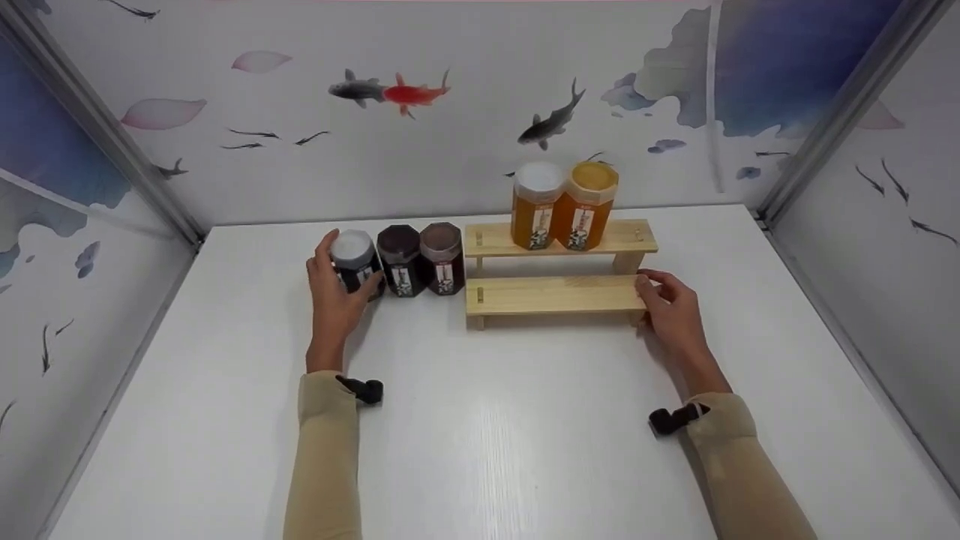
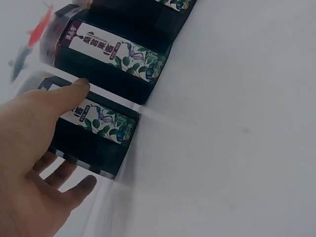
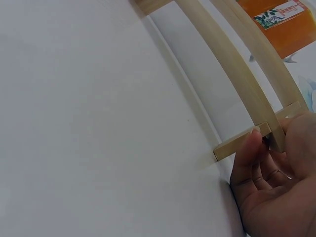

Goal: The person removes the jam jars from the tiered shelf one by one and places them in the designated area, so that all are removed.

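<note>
Head view: dark white-lidded jar (image 1: 355,262) being clasped by left grip (image 1: 336,297); wooden rack (image 1: 555,295) being pinched by right grip (image 1: 675,311), presumably for steadiness.

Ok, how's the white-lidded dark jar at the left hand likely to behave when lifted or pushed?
The white-lidded dark jar looks dark nearly to the top, so it's probably full and fairly heavy for its size. Its flat-sided body should resist rolling. It looks taller than wide, so a high push might tip it.
</note>
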The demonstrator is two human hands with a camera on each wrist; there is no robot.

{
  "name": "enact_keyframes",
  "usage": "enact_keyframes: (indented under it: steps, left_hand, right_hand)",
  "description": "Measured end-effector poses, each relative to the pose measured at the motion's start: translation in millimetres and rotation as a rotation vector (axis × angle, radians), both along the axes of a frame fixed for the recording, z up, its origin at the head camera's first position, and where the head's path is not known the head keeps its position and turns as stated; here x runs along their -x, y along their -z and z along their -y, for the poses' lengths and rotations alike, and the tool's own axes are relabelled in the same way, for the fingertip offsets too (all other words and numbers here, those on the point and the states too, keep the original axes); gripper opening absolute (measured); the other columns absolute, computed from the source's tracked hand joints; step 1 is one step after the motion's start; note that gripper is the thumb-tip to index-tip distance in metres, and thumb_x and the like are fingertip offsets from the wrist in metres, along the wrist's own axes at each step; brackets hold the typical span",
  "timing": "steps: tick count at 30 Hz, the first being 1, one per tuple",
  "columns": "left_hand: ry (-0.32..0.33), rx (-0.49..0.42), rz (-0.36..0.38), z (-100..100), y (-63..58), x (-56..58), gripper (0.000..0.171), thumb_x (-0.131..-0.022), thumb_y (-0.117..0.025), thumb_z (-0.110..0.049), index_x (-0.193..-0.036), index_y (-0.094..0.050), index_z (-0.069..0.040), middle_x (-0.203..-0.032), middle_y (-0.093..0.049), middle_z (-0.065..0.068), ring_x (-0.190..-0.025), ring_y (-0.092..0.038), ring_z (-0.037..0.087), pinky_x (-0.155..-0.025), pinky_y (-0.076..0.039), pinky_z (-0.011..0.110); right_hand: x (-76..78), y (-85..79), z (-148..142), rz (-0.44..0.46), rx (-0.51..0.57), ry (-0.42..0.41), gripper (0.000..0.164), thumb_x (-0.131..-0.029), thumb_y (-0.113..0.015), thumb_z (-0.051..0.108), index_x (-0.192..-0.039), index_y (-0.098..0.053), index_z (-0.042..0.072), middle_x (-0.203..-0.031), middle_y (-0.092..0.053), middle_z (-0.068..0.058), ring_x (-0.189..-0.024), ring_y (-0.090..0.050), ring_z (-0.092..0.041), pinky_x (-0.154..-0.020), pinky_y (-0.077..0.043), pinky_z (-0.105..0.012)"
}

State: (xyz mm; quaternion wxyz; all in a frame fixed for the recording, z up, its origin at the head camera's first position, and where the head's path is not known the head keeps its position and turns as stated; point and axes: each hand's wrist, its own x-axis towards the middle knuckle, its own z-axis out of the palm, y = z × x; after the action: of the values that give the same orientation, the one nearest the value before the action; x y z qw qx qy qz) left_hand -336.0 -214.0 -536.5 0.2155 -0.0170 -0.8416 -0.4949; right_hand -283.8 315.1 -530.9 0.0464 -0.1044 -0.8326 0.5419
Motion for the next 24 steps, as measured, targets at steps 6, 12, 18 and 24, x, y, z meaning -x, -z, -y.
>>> enact_keyframes:
  steps: [6,12,18,24]
  left_hand:
    - [0.072,-0.027,0.003,2.4,-2.0,-1.5,0.101,-0.094,-0.083,-0.008,-0.173,-0.021,-0.021,-0.162,-0.045,0.018,-0.150,-0.045,0.034,-0.122,-0.043,0.056]
    - [0.138,-0.058,0.053,3.4,-3.4,-4.4,0.097,-0.099,-0.078,-0.005,-0.173,-0.019,-0.024,-0.169,-0.043,0.014,-0.159,-0.038,0.036,-0.129,-0.036,0.057]
    - [0.143,-0.063,0.052,3.1,-4.4,-4.6,0.096,-0.099,-0.078,-0.006,-0.173,-0.021,-0.029,-0.171,-0.041,0.015,-0.159,-0.040,0.039,-0.128,-0.038,0.059]
    - [0.130,-0.092,0.060,3.7,-6.1,-6.6,0.096,-0.097,-0.082,-0.012,-0.172,-0.026,-0.031,-0.168,-0.045,0.016,-0.155,-0.045,0.044,-0.121,-0.046,0.062]
  right_hand:
    - [0.6,-0.4,-0.7,0.001,0.005,-0.004,0.060,-0.109,-0.056,0.057,-0.154,-0.060,0.016,-0.108,-0.059,-0.007,-0.075,-0.062,-0.008,-0.062,-0.054,-0.019]
    - [0.3,-0.8,-1.7,0.009,0.020,-0.003,0.061,-0.109,-0.057,0.057,-0.154,-0.059,0.017,-0.109,-0.060,-0.007,-0.076,-0.062,-0.009,-0.063,-0.054,-0.020]
    - [0.2,-0.1,-2.0,0.019,0.034,0.004,0.060,-0.109,-0.057,0.057,-0.154,-0.059,0.018,-0.108,-0.059,-0.006,-0.078,-0.062,-0.010,-0.064,-0.054,-0.020]
    - [2.0,1.6,-1.3,-0.020,0.036,-0.004,0.057,-0.110,-0.058,0.052,-0.152,-0.061,0.014,-0.104,-0.059,-0.006,-0.075,-0.061,-0.008,-0.063,-0.054,-0.019]
